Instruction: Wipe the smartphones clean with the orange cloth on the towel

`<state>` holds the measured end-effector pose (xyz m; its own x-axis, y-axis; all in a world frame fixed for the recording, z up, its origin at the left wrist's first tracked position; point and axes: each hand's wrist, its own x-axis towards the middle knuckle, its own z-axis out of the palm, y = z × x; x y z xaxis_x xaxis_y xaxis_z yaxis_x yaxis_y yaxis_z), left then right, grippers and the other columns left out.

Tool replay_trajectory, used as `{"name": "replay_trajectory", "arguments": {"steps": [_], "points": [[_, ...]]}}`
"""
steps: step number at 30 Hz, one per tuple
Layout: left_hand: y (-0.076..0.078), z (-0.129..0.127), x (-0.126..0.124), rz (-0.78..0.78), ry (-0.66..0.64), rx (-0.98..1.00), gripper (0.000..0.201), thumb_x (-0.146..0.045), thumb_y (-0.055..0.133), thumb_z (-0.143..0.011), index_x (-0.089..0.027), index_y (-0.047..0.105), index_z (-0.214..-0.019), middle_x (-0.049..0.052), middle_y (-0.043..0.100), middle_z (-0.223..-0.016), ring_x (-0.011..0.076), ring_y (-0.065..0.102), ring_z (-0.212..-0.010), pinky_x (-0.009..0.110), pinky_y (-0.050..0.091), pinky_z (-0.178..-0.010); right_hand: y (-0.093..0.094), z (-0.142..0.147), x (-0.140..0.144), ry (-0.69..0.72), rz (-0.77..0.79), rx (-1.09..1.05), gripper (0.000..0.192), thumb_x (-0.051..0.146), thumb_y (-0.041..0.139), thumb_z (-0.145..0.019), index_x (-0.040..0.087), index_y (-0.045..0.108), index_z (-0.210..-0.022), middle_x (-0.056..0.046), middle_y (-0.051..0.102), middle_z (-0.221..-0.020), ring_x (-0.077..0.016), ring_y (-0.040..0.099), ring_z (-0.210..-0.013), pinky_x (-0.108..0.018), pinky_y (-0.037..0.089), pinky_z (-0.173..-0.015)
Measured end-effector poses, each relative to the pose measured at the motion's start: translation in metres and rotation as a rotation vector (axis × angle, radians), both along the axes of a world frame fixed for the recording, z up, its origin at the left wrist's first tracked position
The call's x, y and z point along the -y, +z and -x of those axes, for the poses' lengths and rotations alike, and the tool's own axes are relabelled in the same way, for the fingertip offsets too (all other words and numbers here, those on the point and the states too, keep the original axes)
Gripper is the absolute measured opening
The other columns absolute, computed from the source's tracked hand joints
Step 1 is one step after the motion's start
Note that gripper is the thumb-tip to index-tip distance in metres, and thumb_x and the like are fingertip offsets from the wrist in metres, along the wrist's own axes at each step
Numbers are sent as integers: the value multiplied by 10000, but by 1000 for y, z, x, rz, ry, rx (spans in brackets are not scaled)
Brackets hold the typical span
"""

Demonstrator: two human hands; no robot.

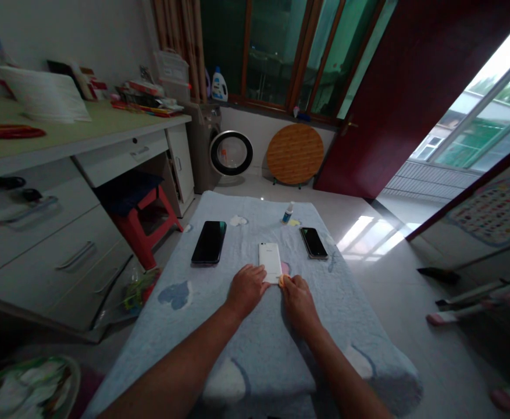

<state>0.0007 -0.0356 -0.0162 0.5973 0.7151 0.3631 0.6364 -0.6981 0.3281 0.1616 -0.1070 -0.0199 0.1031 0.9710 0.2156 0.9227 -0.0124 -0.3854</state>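
A white phone [270, 261] lies face down in the middle of a table covered with a light blue cloth [246, 343]. My left hand [246, 289] rests on the cloth and touches the phone's near left corner. My right hand [296, 297] sits just right of the phone's near edge, its fingers pinched on a small yellowish pad [282, 280]. A pink scrap [285, 267] shows beside the phone. A black phone [209, 242] lies to the left and a smaller dark phone [313, 242] to the right.
A small bottle [287, 212] with a blue cap stands at the table's far edge, near a white pad [238, 220]. A red stool [150, 224] and a white desk [84, 151] with drawers stand on the left. A washing machine [231, 152] and a round wooden board [295, 153] are behind.
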Motion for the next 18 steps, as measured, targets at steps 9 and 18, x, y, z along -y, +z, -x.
{"name": "replay_trajectory", "arguments": {"steps": [9, 18], "points": [[-5, 2, -5, -4, -37, -14, 180, -225, 692, -826, -163, 660, -992, 97, 694, -1148, 226, 649, -1048, 424, 439, -1021, 7, -11, -58, 21, 26, 148, 238, 161, 420, -951, 160, 657, -925, -93, 602, -950, -198, 481, -872, -277, 348, -809], [4, 2, -5, 26, -48, -47, 160, -239, 695, -822, -166, 672, -963, 99, 696, -1140, 229, 654, -1020, 410, 445, -1014, 12, -12, -128, 67, 73, 278, 288, 136, 376, -947, 131, 642, -1057, -138, 608, -1059, -212, 475, -961, -312, 307, -861]]}}
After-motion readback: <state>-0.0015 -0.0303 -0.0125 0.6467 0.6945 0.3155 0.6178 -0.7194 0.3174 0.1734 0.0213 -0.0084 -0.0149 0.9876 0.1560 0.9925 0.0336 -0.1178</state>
